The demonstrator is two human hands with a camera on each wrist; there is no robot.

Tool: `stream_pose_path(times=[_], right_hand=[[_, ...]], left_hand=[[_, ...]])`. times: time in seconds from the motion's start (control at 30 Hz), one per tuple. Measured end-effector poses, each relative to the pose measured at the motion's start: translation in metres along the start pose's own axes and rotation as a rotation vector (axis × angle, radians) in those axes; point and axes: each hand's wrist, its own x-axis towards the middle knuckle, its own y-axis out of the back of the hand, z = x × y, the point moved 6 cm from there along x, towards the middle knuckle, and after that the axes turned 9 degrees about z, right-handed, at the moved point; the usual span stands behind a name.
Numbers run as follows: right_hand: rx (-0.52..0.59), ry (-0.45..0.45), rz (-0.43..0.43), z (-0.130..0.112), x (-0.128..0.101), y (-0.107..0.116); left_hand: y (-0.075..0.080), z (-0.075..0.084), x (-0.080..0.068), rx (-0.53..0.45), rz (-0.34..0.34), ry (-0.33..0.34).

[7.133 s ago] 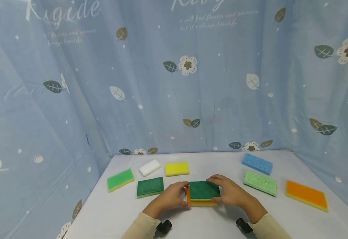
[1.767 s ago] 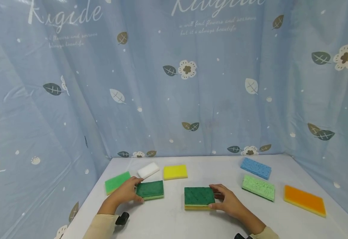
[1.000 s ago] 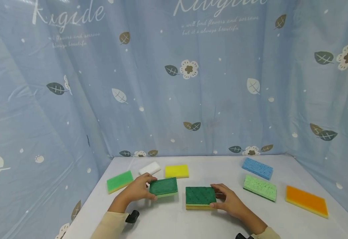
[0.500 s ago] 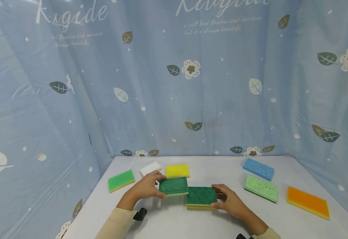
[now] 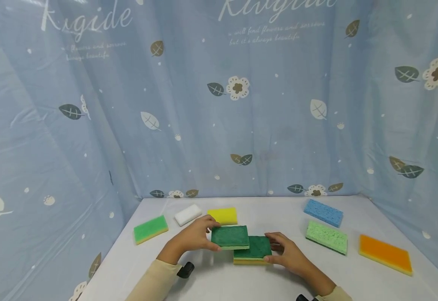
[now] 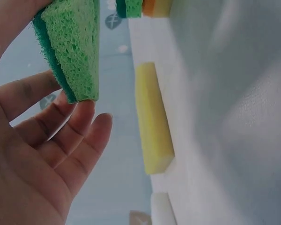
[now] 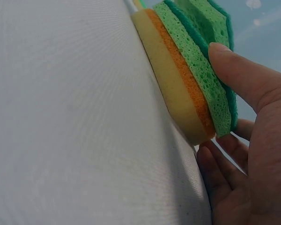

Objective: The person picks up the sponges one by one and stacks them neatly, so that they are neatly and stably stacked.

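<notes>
The bench (image 5: 219,284) spreads white under both my hands. Largest thing in my grip's reach is the stack (image 5: 252,253): a dark green pad over light green, orange and pale yellow layers, lying flat. My right hand (image 5: 286,255) steadies its right end, thumb on the near corner and fingers curled along the far edge.

The sponge (image 5: 230,237) is in my left hand (image 5: 194,238), pinched at its left end, thumb near side and fingers far side. It hangs just above the stack's left half, overlapping it; I cannot tell whether they touch. It has a dark green scouring face up and light green open-pored foam below.

I judge it very light and soft, so it will squash under a hard pinch and sag little. The foam gives good friction and nothing here is fragile. The short ends are the place to hold, leaving the underside free.

Beyond my left grip lie a yellow sponge (image 5: 223,215) and a white one (image 5: 188,214).
</notes>
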Motion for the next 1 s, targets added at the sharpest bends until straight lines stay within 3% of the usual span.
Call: stream_pose_path(times=[0.47,0.73,1.0], right_hand=[[0.022,-0.007,0.001,0.002,0.000,-0.001],[0.058,-0.018,-0.008,0.002,0.001,-0.001],[0.049,-0.002,0.001,0.000,0.001,0.000]], left_hand=[[-0.017,0.013,0.013,0.001,0.011,-0.018],[-0.028,0.017,0.020,-0.039,0.007,0.008],[-0.037,0.025,0.026,-0.006,0.024,-0.008]])
